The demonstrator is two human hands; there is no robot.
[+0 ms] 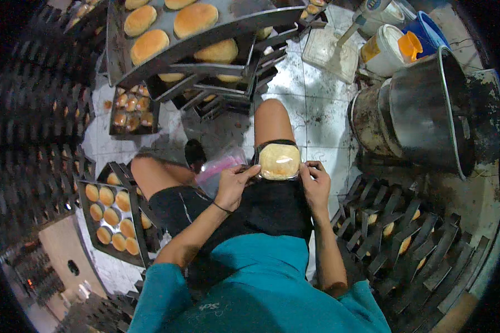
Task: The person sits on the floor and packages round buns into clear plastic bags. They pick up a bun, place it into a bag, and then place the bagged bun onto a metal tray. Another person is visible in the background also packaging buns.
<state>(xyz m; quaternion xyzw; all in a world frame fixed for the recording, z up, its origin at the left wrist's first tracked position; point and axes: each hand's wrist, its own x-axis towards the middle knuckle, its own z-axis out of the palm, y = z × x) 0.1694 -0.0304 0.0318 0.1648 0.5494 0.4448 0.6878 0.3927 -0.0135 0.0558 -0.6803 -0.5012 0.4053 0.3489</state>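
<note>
A round bread bun in a clear plastic bag (279, 161) lies between my two hands, above my thigh. My left hand (234, 183) pinches the bag's left edge between thumb and finger. On the other side, my right hand (316, 180) pinches the right edge near its lower corner. A clear plastic packet with pink parts (223, 166) rests by my lap, just beyond my left hand. Baked buns (196, 20) lie on a dark metal tray (121, 62) in front of me, on top of stacked trays.
Wrapped buns fill a small dark tray (133, 132) on the tiled floor. Another tray of buns (110, 216) stands at the left. Stacked trays (400, 241) are at the lower right. A large metal pot (421, 112), a white bucket (381, 50) and an orange jug (409, 46) stand at the right.
</note>
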